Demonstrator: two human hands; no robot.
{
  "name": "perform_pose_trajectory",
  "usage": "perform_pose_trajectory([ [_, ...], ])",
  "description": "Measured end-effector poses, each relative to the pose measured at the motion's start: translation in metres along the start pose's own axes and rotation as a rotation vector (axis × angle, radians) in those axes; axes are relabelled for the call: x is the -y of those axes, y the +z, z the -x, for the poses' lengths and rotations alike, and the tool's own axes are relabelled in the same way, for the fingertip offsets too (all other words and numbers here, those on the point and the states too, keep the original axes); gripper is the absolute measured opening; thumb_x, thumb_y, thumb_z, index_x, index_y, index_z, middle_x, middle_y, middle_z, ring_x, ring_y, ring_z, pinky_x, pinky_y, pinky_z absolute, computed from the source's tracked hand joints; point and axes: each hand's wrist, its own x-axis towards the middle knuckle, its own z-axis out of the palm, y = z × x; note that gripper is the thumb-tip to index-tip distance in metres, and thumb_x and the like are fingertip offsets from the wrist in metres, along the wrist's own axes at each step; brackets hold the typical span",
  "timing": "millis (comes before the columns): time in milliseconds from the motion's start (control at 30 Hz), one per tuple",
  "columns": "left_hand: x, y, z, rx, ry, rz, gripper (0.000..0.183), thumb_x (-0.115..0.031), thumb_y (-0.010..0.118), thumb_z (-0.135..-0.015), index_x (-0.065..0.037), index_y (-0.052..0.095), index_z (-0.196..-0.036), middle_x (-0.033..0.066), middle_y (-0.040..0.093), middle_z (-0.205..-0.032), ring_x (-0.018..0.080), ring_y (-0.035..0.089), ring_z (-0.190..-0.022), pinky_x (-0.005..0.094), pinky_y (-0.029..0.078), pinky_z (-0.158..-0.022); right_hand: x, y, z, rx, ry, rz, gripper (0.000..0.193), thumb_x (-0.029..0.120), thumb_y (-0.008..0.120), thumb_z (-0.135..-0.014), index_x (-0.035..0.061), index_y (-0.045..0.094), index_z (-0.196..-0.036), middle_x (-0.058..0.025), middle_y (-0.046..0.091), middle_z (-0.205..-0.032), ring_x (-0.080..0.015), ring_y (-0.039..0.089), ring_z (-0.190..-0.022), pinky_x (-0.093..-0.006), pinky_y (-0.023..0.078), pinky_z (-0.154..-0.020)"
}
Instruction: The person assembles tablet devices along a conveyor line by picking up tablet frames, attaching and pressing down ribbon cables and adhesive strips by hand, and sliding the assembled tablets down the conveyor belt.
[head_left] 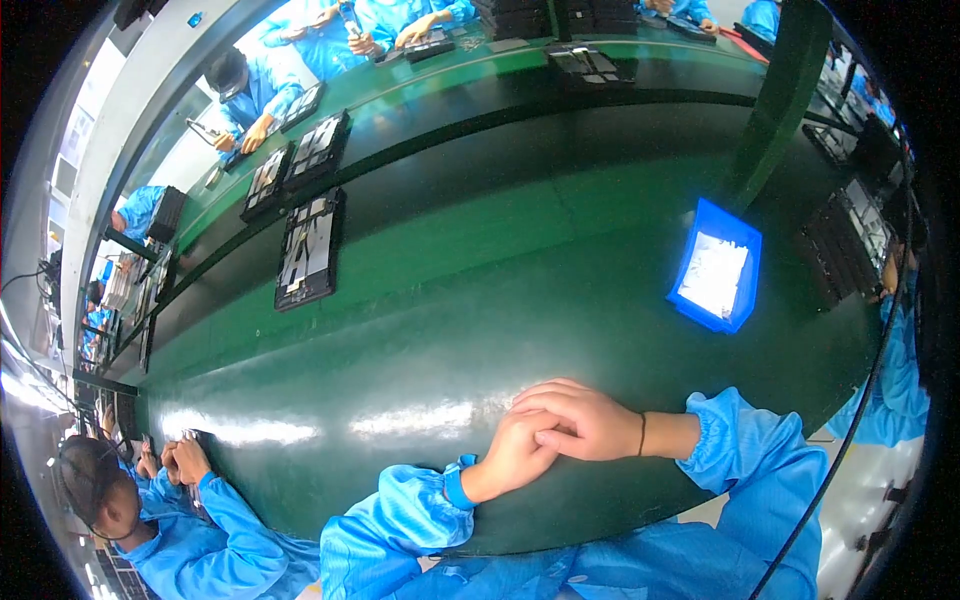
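Two bare hands, one stacked on the other, over the near side of the green table (pixel 400 340). Right hand (pixel 585 420) on top, closed over the left, fingers together across its back, thumb against it. Left hand (pixel 518 450) underneath, fingers mostly covered; can't tell if it's open or closed. Thin dark band (pixel 643 434) on right wrist, blue strap (pixel 457 483) on left. Both sleeves light blue with gathered cuffs.

Nearest part: blue bin (pixel 703 314), ahead and to the right, well apart from both hands. Sits on the table slightly skewed, with a heap of white pieces (pixel 715 270) in it. Glare washes the pieces out; can't make out their shape.

One black unit (pixel 308 255) lies flat ahead-left, silver plates facing up. Past it, two more units (pixel 318 150) side by side, near a co-worker (pixel 250 100) bent over the far side. Far right: stack of black trays (pixel 835 250), another person's hand (pixel 890 270) at its edge. Green post (pixel 785 100) stands behind the bin. Lower left: seated co-worker (pixel 180 510), both hands up at the table edge; what's in them is too small to tell. Black cable (pixel 858 410) runs down the right side.
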Motion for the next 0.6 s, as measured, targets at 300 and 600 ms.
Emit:
perform_pose_trajectory([
  [300,0.005,0.005,-0.004,0.008,0.002,-0.008,0.012,-0.002,0.06,-0.077,-0.003,0.068,-0.085,0.0153,0.068,-0.084,0.0333,0.065,-0.081,0.0408,0.051,-0.071,-0.006,-0.005,0.003,0.007,-0.003,-0.006,0.039,0.021,0.059,-0.09,0.0026,0.056,-0.124,-0.0161,0.058,-0.125,-0.0338,0.054,-0.118,-0.0434,0.04,-0.102],
  [600,0.003,0.008,-0.011,0.002,0.01,-0.002,0.012,-0.003,0.061,-0.075,-0.004,0.069,-0.084,0.0155,0.068,-0.083,0.0359,0.064,-0.081,0.043,0.051,-0.071,-0.01,-0.01,0.005,0.004,0.006,-0.011,0.038,0.023,0.059,-0.09,0.0032,0.057,-0.123,-0.016,0.059,-0.125,-0.0337,0.054,-0.118,-0.0438,0.04,-0.102],
])
